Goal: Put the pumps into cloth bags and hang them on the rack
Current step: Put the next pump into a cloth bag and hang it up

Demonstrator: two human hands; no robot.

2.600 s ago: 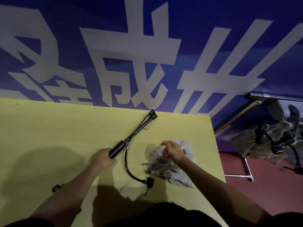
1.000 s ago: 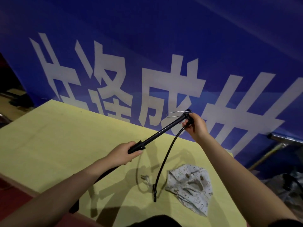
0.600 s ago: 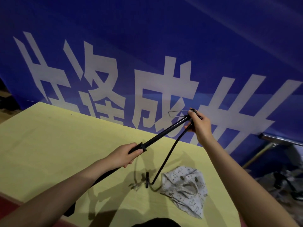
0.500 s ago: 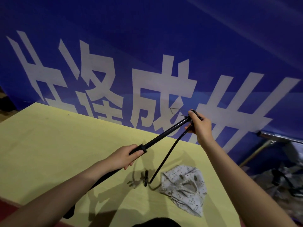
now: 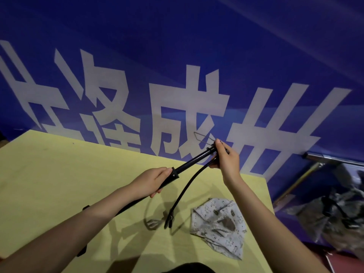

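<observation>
Above table [image 5: 59, 174]: pump [image 5: 192, 161] gripped between left hand [image 5: 149, 181], right hand [image 5: 226, 161].

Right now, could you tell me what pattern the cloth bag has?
The cloth bag is whitish with small dark printed figures, seen in the head view.

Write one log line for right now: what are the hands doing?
left hand: grips pump | right hand: grips pump's far end | hose: hangs down | cloth bag: on table, untouched
</observation>
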